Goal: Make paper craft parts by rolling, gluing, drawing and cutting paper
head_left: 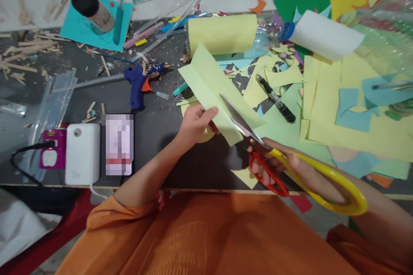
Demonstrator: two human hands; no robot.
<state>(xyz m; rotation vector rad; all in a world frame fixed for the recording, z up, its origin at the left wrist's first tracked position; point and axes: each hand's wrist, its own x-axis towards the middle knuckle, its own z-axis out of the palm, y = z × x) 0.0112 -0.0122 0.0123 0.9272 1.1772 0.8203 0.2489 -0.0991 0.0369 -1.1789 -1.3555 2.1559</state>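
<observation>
My left hand (pixel 198 124) pinches the lower left edge of a folded sheet of pale yellow-green paper (pixel 209 79), thumb on top. In my right hand (pixel 274 163) is a pair of scissors (pixel 253 141) with one red and one yellow handle. My fingers pass through the red loop and my thumb through the yellow one. The parted blades point up and left at the paper, one lying over it. Just beyond the sheet lies a plastic bottle (pixel 271 28) wrapped in yellow paper (pixel 222 34). A black marker (pixel 275 99) rests on paper scraps to the right.
A blue glue gun (pixel 137 81) lies left of my left hand. Nearer the front edge are a phone (pixel 118 144) and a white power bank (pixel 83 153). Yellow sheets (pixel 338 68) are stacked at right, and wood splinters (pixel 29 53) are scattered far left.
</observation>
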